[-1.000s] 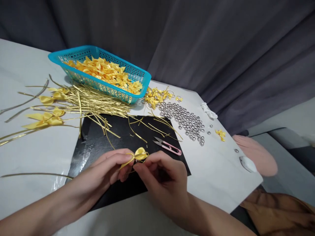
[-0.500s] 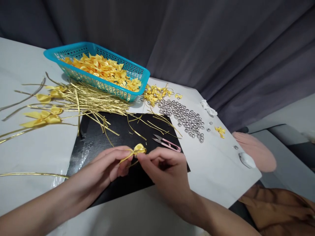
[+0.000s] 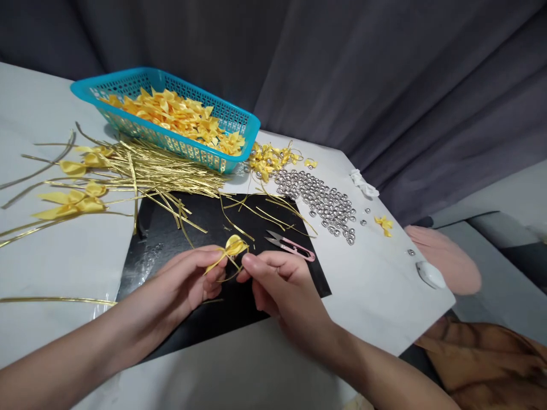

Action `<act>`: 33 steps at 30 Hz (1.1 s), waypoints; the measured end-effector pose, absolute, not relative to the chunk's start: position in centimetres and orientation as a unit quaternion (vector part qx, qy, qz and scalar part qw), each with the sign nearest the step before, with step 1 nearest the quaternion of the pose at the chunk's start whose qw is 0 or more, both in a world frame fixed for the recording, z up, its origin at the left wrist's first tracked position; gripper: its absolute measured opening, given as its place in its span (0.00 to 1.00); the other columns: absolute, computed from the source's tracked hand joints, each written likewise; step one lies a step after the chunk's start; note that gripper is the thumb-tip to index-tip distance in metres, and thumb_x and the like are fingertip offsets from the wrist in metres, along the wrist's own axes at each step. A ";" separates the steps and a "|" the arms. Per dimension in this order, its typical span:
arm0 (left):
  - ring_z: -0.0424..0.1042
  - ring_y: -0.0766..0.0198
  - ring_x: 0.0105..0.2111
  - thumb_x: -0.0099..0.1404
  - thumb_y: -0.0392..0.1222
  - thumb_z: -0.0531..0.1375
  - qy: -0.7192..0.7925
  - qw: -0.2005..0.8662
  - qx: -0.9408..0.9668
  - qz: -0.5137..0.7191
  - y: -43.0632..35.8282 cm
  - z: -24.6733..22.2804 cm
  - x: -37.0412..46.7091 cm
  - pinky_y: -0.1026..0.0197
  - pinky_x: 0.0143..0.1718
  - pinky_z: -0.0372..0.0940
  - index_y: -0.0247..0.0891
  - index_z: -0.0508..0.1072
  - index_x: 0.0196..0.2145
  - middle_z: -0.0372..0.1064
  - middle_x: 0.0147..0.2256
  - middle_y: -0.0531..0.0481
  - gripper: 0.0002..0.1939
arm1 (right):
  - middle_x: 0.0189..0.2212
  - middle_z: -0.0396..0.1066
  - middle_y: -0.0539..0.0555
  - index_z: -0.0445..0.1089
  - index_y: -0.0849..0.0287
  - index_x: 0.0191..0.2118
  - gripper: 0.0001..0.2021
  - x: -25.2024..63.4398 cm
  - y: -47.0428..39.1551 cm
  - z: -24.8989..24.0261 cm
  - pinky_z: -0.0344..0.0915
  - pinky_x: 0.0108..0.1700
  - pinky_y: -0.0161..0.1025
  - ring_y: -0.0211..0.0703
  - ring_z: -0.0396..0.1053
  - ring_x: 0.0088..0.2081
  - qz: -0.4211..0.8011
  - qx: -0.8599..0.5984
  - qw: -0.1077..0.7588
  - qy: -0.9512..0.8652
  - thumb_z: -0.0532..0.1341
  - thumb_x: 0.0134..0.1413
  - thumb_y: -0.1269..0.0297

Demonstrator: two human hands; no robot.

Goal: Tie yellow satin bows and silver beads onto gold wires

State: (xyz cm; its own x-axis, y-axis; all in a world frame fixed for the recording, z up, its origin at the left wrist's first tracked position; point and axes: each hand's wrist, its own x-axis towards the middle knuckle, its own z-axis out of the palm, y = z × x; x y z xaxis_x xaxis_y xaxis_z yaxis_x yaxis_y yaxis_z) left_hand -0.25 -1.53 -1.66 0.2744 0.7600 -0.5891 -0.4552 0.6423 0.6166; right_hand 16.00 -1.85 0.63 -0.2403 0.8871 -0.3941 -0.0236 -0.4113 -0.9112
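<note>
Over the black mat [image 3: 179, 336], my left hand [image 3: 194, 279] pinches a yellow ribbon bow [image 3: 235, 245] by its left end. My right hand [image 3: 277, 282] is just to the right, its thumb and fingertips closed on a thin gold tie [image 3: 233, 277] that loops below the bow. Pink-handled thread snips [image 3: 293, 246] lie on the mat beyond my right hand. A pile of gold ties [image 3: 166, 171] spreads over the mat's far left edge.
A blue basket [image 3: 252, 139] of yellow bows stands at the back. Silver beads [image 3: 320, 196] lie right of the mat, near beaded yellow bows [image 3: 269, 159]. More bows with gold ties [image 3: 72, 202] are at the left. A white mouse-like object [image 3: 429, 275] sits near the right edge.
The bow has tilted and turned in my left hand, showing its loop and the tie below. My right fingertips have drawn off the bow and now hold the tie.
</note>
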 end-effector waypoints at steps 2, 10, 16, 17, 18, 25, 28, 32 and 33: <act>0.55 0.71 0.22 0.52 0.39 0.67 0.463 0.780 0.152 0.392 -1.5 -1.6 -0.2 0.72 0.26 0.67 0.37 0.68 0.17 0.62 0.24 0.54 0.13 | 0.10 0.57 0.42 0.68 0.62 0.24 0.18 15.9 -1.9 0.5 0.40 0.16 0.29 0.25 0.45 0.13 0.669 -0.523 0.349 -0.397 0.63 0.51 0.51; 0.59 0.70 0.23 0.55 0.37 0.64 0.508 0.755 0.125 0.396 -1.5 -1.0 0.0 0.72 0.27 0.66 0.38 0.72 0.21 0.61 0.23 0.55 0.07 | 0.16 0.63 0.41 0.68 0.61 0.31 0.17 15.5 -1.2 0.7 0.47 0.18 0.27 0.26 0.55 0.16 0.680 -0.525 0.298 -0.416 0.73 0.36 0.61; 0.53 0.71 0.22 0.56 0.40 0.65 0.451 0.784 0.171 0.391 -1.5 -1.9 -0.5 0.73 0.25 0.64 0.38 0.69 0.19 0.58 0.23 0.56 0.11 | 0.23 0.59 0.45 0.70 0.62 0.28 0.05 17.2 -0.6 1.1 0.45 0.20 0.28 0.26 0.49 0.21 0.516 -0.489 0.261 -0.654 0.63 0.52 0.67; 0.53 0.71 0.22 0.56 0.40 0.65 0.446 0.785 0.173 0.392 -1.5 -2.0 -0.5 0.73 0.25 0.64 0.38 0.69 0.19 0.58 0.23 0.56 0.12 | 0.24 0.60 0.45 0.69 0.61 0.29 0.04 17.5 -0.5 1.4 0.45 0.20 0.28 0.26 0.48 0.20 0.512 -0.481 0.246 -0.668 0.62 0.54 0.68; 0.53 0.71 0.22 0.56 0.41 0.65 0.446 0.786 0.174 0.392 -1.5 -2.1 -0.6 0.73 0.25 0.64 0.38 0.69 0.19 0.57 0.23 0.56 0.12 | 0.25 0.62 0.45 0.69 0.61 0.32 0.03 17.9 -0.4 1.6 0.44 0.19 0.28 0.26 0.48 0.20 0.523 -0.479 0.235 -0.665 0.61 0.55 0.67; 0.52 0.71 0.21 0.54 0.40 0.66 0.479 0.774 0.150 0.386 -1.5 -1.7 -0.4 0.73 0.24 0.63 0.38 0.69 0.20 0.58 0.24 0.56 0.10 | 0.23 0.66 0.45 0.68 0.59 0.33 0.05 18.9 0.0 2.6 0.47 0.18 0.26 0.25 0.51 0.18 0.631 -0.419 0.233 -0.610 0.64 0.51 0.67; 0.53 0.71 0.22 0.53 0.41 0.67 0.480 0.770 0.154 0.390 -1.5 -1.5 -0.3 0.72 0.24 0.64 0.38 0.70 0.20 0.60 0.25 0.55 0.10 | 0.27 0.73 0.50 0.70 0.60 0.32 0.05 19.2 0.2 2.4 0.55 0.19 0.25 0.26 0.57 0.19 0.689 -0.371 0.218 -0.583 0.64 0.53 0.65; 0.56 0.69 0.23 0.50 0.45 0.69 0.474 0.773 0.170 0.387 -1.6 -1.5 -0.4 0.70 0.27 0.66 0.38 0.70 0.20 0.60 0.24 0.55 0.12 | 0.39 0.77 0.56 0.72 0.60 0.40 0.09 19.2 0.2 2.0 0.64 0.22 0.26 0.28 0.65 0.23 0.744 -0.312 0.229 -0.545 0.64 0.54 0.62; 0.56 0.69 0.23 0.50 0.45 0.69 0.473 0.773 0.172 0.386 -1.6 -1.5 -0.4 0.70 0.27 0.66 0.38 0.70 0.19 0.59 0.24 0.55 0.13 | 0.38 0.78 0.56 0.73 0.60 0.39 0.08 19.0 0.1 2.0 0.64 0.22 0.26 0.29 0.65 0.23 0.741 -0.324 0.239 -0.538 0.65 0.53 0.63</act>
